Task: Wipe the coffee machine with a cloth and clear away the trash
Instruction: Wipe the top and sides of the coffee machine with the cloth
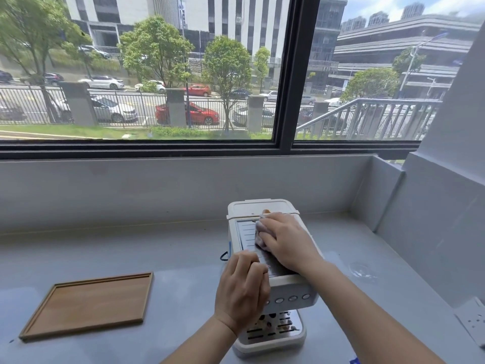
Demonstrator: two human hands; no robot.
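Our right hand [286,240] presses flat on a pale cloth [259,239], fingers closed over it, on the ribbed top plate of the white coffee machine [273,258]. Our left hand [242,290] grips the machine's front left corner, fingers curled around its edge. The machine stands on the grey counter [170,258] below the window [286,74]. A wooden tray [89,306] lies well apart to the left.
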